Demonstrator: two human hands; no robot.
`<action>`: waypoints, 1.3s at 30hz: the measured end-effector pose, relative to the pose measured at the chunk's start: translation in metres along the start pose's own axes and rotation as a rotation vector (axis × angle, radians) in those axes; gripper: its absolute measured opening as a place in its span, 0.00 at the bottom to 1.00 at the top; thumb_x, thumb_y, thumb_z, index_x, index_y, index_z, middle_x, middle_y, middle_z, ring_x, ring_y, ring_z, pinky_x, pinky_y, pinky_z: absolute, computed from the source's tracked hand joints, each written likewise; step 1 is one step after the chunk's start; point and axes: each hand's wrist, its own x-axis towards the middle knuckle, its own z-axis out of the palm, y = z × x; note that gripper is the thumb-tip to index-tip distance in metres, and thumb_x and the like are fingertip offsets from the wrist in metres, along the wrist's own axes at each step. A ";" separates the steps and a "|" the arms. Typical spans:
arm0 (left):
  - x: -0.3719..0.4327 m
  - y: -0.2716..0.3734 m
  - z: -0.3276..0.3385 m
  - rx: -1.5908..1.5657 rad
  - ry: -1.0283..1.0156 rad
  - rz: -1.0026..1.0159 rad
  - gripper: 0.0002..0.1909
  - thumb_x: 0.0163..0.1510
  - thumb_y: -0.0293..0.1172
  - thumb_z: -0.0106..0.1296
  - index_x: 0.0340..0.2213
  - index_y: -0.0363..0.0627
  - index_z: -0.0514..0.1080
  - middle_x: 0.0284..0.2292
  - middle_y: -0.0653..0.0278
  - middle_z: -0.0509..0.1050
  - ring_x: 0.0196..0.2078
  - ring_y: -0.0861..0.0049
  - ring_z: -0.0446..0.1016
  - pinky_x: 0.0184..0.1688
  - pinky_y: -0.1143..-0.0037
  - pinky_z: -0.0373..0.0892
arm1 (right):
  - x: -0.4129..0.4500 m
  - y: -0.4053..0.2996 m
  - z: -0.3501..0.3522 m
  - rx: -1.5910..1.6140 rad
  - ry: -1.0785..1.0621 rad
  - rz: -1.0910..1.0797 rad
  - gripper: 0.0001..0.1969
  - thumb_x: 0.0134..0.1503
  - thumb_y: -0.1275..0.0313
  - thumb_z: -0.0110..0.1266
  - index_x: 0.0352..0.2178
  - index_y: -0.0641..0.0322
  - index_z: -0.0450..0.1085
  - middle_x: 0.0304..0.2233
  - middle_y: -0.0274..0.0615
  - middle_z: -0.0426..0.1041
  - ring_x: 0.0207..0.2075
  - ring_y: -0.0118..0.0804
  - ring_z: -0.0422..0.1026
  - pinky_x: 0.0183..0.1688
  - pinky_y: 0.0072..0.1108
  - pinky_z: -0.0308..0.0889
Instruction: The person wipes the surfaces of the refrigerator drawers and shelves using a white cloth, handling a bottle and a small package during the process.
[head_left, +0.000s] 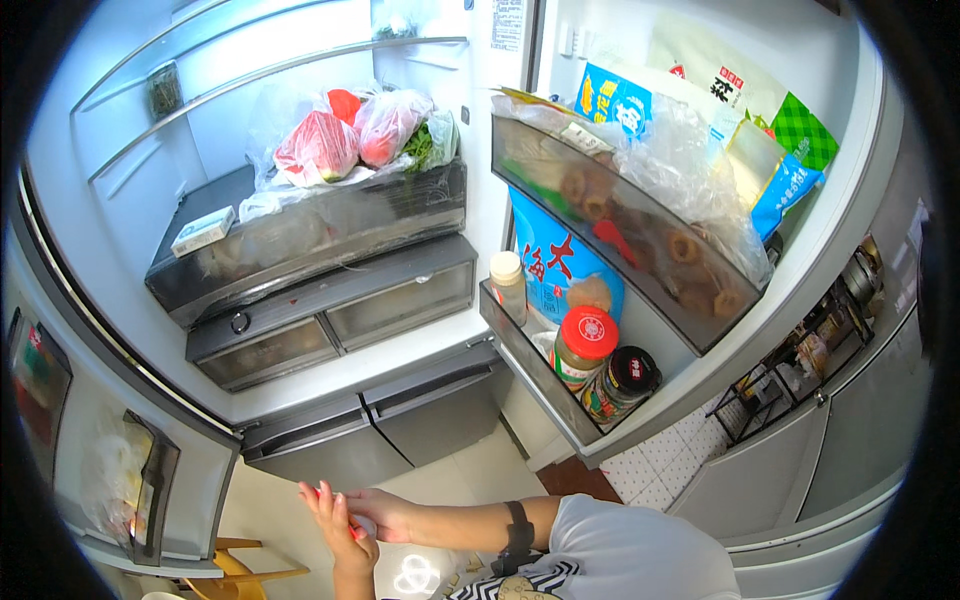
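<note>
Low in the head view, my left hand (337, 521) is raised with its fingers stretched upward. A small red and whitish thing (353, 527) shows between its fingers and thumb; too little is visible to name it. My right hand (386, 514) meets the left at this thing, its fingertips hidden behind the left hand. In front of me stands an open refrigerator (300, 161). Bagged produce (319, 146) with leafy greens (427, 142) lies on its upper drawer (352, 217), and a small white box (203, 231) sits at that drawer's left front.
The right door's upper bin (622, 225) is full of bags. Its lower bin (540, 379) holds a red-lidded jar (585, 341), a black-lidded jar (622, 382), a cream-capped bottle (508, 285) and a blue bag (562, 262). A wooden chair (240, 574) stands beneath the open left door (195, 480).
</note>
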 end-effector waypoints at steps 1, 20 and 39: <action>0.000 -0.002 0.001 0.000 0.005 0.006 0.26 0.58 0.49 0.27 0.52 0.48 0.55 0.56 0.52 0.50 0.60 0.47 0.40 0.57 0.52 0.37 | -0.001 -0.004 0.000 0.033 -0.016 0.033 0.10 0.55 0.68 0.47 0.35 0.64 0.64 0.30 0.33 0.67 0.28 0.22 0.67 0.31 0.13 0.66; -0.004 -0.036 0.006 -0.725 0.316 -0.863 0.29 0.55 0.58 0.29 0.38 0.43 0.62 0.43 0.62 0.64 0.44 0.74 0.63 0.44 0.77 0.61 | -0.016 -0.039 -0.007 -0.629 -0.194 -0.099 0.08 0.55 0.73 0.47 0.36 0.64 0.66 0.33 0.32 0.68 0.35 0.23 0.66 0.37 0.16 0.62; 0.013 0.015 -0.023 -0.586 0.026 -0.799 0.28 0.56 0.52 0.33 0.43 0.36 0.62 0.36 0.57 0.67 0.39 0.71 0.66 0.42 0.75 0.63 | 0.031 -0.010 0.008 -1.224 -0.040 -1.000 0.06 0.48 0.77 0.52 0.31 0.64 0.67 0.31 0.39 0.65 0.36 0.34 0.65 0.40 0.21 0.61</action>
